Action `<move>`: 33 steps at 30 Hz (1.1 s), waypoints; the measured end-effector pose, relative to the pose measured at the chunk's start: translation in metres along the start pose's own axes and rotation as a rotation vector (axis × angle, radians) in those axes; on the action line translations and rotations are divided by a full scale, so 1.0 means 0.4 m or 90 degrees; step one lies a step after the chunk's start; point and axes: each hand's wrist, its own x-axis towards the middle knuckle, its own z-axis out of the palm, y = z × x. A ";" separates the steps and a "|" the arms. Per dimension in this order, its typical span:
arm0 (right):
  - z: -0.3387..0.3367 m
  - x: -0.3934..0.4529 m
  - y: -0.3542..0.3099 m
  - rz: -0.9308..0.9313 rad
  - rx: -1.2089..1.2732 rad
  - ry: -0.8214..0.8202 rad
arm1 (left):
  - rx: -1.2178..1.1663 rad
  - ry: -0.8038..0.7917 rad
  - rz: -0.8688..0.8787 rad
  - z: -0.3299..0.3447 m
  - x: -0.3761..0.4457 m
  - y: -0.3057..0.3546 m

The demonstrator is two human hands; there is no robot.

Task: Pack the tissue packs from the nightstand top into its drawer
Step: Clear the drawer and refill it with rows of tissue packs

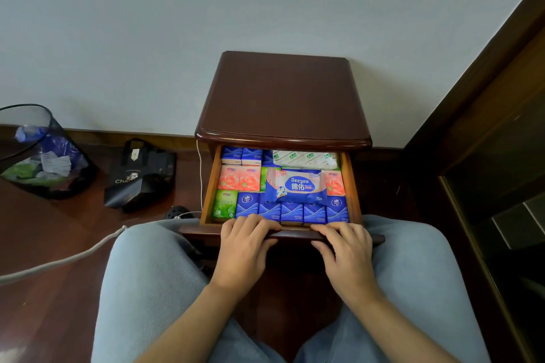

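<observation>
The dark wooden nightstand [283,97] stands against the wall with a bare top. Its drawer [352,186] is pulled out and filled with several blue, pink and green tissue packs [269,211]. A blue Deeyeo wipes pack [296,187] lies on top of them, and a white pack [305,159] sits at the back right. My left hand [243,247] and my right hand [343,250] both grip the drawer front [292,234], fingers curled over its top edge and thumbs below it.
A dark mesh waste bin [38,153] with rubbish stands on the floor at the left, a black bag [138,177] beside it. A white cable [59,259] runs across the floor. Dark wooden furniture [486,156] stands close on the right. My knees flank the drawer.
</observation>
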 end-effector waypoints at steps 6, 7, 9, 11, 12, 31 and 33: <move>0.006 0.046 -0.013 0.111 -0.032 0.064 | 0.058 0.068 -0.013 0.009 0.051 0.000; 0.006 0.057 -0.019 0.147 -0.054 0.072 | 0.098 0.084 -0.023 0.010 0.059 0.001; 0.007 0.081 -0.032 0.180 -0.082 0.071 | 0.165 0.100 -0.046 0.012 0.072 0.000; 0.014 0.106 -0.043 0.177 -0.054 0.067 | 0.197 0.091 -0.054 0.014 0.079 -0.004; 0.017 0.119 -0.048 0.178 -0.029 0.069 | 0.204 0.078 -0.055 0.015 0.081 -0.005; 0.069 0.234 -0.068 0.170 -0.033 -0.167 | 0.116 -0.238 -0.157 0.043 0.228 -0.068; 0.076 0.256 -0.057 0.160 -0.042 -0.177 | 0.109 -0.258 -0.158 0.046 0.244 -0.077</move>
